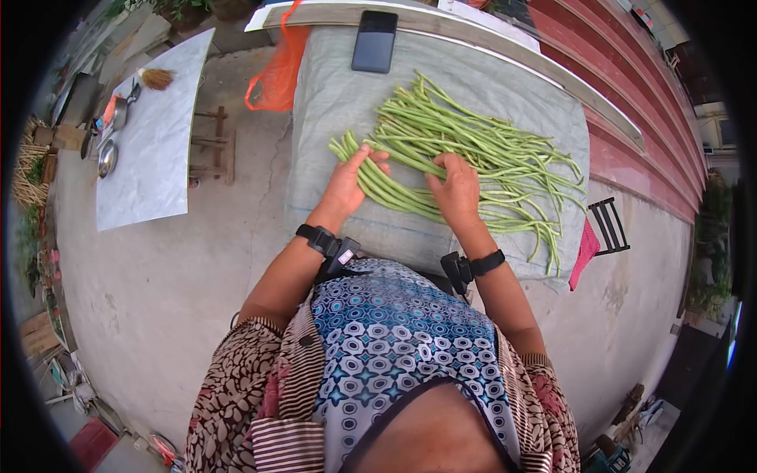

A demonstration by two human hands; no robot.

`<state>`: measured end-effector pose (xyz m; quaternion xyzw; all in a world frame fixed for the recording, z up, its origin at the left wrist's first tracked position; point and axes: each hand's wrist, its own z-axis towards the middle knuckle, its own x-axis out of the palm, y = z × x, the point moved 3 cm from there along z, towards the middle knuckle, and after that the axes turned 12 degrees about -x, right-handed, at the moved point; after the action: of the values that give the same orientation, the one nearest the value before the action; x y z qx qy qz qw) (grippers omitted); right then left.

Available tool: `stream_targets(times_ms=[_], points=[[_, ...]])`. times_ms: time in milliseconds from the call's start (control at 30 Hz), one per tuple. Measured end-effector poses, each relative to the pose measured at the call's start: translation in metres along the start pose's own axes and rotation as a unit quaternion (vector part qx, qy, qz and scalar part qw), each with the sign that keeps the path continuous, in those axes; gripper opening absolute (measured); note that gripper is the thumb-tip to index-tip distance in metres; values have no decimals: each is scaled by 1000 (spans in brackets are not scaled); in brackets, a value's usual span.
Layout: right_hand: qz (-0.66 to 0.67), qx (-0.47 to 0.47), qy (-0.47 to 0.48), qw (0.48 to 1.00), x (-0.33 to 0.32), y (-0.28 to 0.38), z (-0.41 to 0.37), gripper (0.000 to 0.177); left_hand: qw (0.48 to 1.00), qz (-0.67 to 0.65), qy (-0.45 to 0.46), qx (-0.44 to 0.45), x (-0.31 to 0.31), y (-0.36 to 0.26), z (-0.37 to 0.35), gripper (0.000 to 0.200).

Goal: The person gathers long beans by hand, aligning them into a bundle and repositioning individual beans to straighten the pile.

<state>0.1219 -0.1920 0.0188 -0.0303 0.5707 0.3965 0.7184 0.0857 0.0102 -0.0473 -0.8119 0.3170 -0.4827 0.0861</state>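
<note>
Long green beans (481, 146) lie in a loose pile on a grey-green woven sheet (331, 87). My left hand (348, 186) is closed around a smaller bunch of long beans (386, 189) near its left ends, with the thumb on top. To the right, my right hand (457, 189) has its fingers bent and pinched on long beans at the near edge of the pile. The tips under its fingers are partly hidden. The thin ends of the beans trail to the right, past my right hand.
A black phone (374, 41) lies at the sheet's far edge, beside an orange plastic bag (282, 67). A long pale board (473, 47) runs behind. To the left stands a white-topped table (158, 165) with a small brush (156, 78) and metal bowls. Red steps (631, 94) rise at right.
</note>
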Motion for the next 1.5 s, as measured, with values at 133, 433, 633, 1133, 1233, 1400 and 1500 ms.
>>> stream_targets(times_ms=[133,433,633,1133,1233,1400,1500], points=[[50,8,-22,998,-8,13,0,29,1000,19,7,19,-2,2,0,28],[71,26,33,997,11,25,-3,30,999,-17,36,24,12,-1,-10,33],[138,-27,13,990,14,36,-2,24,997,-44,63,-4,-7,4,2,26],[225,12,-44,973,26,52,21,16,995,31,98,-9,22,-7,-18,47],[197,-22,-37,980,31,56,16,17,993,66,94,10,21,-5,-18,50],[154,-14,-2,988,21,60,13,18,997,55,47,0,9,0,-11,37],[84,-36,38,995,5,44,7,19,1000,-16,24,-11,4,3,-4,24]])
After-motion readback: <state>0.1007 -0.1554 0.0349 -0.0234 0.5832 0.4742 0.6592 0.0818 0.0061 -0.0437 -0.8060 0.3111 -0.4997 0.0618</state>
